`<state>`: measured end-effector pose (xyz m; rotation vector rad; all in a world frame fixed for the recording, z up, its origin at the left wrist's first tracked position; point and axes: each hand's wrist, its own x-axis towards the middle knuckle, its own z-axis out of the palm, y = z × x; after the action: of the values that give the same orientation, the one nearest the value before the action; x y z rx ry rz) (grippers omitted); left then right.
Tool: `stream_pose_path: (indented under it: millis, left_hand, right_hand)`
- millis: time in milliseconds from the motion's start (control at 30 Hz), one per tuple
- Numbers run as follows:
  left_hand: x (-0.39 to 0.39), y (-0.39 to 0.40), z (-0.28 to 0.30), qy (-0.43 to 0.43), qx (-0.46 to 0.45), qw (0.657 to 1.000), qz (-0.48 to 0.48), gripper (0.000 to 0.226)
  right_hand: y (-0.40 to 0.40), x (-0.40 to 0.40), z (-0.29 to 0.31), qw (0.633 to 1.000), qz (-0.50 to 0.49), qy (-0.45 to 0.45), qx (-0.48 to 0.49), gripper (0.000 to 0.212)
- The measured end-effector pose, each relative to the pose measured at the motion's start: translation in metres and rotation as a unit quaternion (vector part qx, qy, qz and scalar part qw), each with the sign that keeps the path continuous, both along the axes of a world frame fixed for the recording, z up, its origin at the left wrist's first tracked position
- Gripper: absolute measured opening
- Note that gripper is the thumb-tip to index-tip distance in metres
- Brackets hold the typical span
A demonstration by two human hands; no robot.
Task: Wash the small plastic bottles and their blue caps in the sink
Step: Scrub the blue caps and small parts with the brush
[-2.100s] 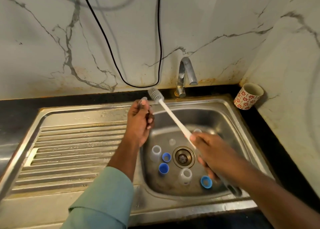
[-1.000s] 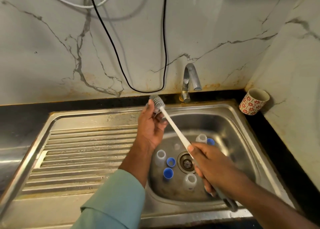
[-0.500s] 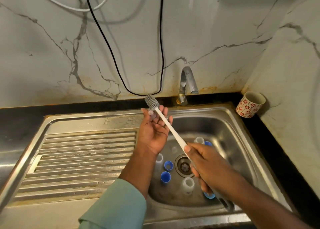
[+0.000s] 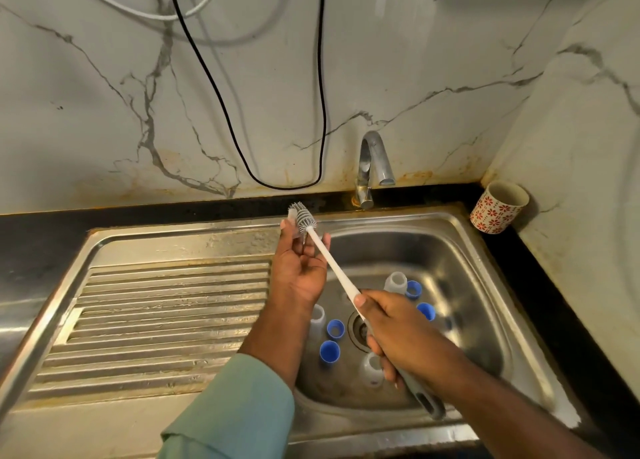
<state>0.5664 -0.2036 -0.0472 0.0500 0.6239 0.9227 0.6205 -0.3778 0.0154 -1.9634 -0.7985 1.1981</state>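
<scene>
My left hand (image 4: pixel 298 274) pinches a small bottle (image 4: pixel 292 218) above the sink's (image 4: pixel 460 236) back rim, bottle mostly hidden. My right hand (image 4: pixel 398 334) grips the brush (image 4: pixel 330 261) handle.

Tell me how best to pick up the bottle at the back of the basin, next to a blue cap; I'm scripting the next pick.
Grip the bottle around its round wall, coming straight down from above. It seems to stand upright on the sink floor, so its sides are exposed. A blue cap sits tight against its right, so put the fingers front and back rather than left and right.
</scene>
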Motion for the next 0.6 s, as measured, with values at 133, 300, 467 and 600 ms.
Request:
stream_pose_path:
  millis: [133, 300, 467, 600]
  left_hand:
    - [-0.006, 0.009, 0.003, 0.017, -0.002, 1.000, 0.022, 0.020]
    - [0.002, 0.002, 0.015, 0.053, -0.029, 0.997, 0.045, 0.018]
    - [0.001, 0.011, 0.010, 0.097, -0.041, 0.992, 0.065, 0.026]
    - [0.012, -0.002, 0.010, 0.124, -0.015, 0.991, 0.041, 0.025]
  right_hand:
    - [-0.014, -0.005, 0.007, 1.000, 0.020, 0.012, -0.014, 0.028]
    - [-0.002, -0.004, 0.002, 1.000, -0.001, 0.014, 0.005, 0.027]
    - [-0.015, -0.012, 0.001, 1.000, 0.015, -0.026, 0.006, 0.023]
    - [0.015, -0.010, -0.015, 0.998, -0.010, -0.059, 0.018, 0.022]
